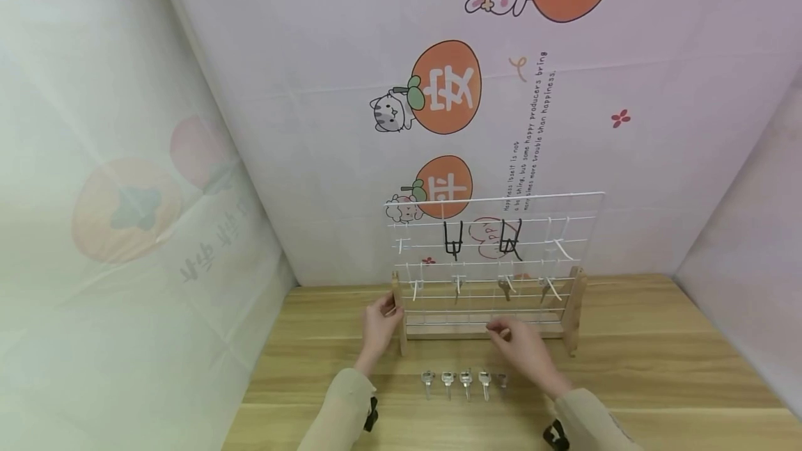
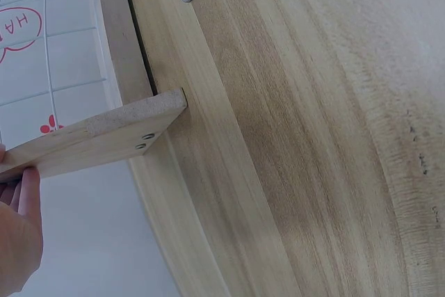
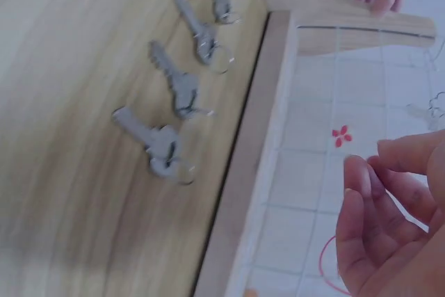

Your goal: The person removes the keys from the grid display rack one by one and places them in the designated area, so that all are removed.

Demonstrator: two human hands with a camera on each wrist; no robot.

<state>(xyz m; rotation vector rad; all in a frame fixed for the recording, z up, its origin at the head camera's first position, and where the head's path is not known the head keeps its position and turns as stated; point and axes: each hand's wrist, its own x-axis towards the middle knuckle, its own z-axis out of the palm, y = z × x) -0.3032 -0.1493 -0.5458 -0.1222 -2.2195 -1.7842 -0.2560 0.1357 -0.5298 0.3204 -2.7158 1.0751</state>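
My left hand (image 1: pixel 380 326) grips the left wooden upright (image 1: pixel 399 312) of a white wire grid rack (image 1: pixel 495 196). In the left wrist view its fingers (image 2: pixel 29 196) lie against both sides of that upright. My right hand (image 1: pixel 525 350) hovers before the rack's wooden bottom bar (image 1: pixel 438 331), its fingers loosely curled and thumb near the index fingertip; nothing shows between them in the right wrist view. Below the rack a row of several silver keys (image 1: pixel 466 380) with rings lies on the table; one key (image 3: pixel 156 145) is nearest the right hand's side. Other keys (image 1: pixel 504 289) hang from white hooks.
Two black hooks (image 1: pixel 454 239) sit higher on the grid, and white hooks (image 1: pixel 562 249) project toward me. The rack's right wooden upright (image 1: pixel 573 312) stands on the wood-grain table (image 1: pixel 651 360). A printed cloth (image 1: pixel 301 159) hangs behind, with pale cloth walls at both sides.
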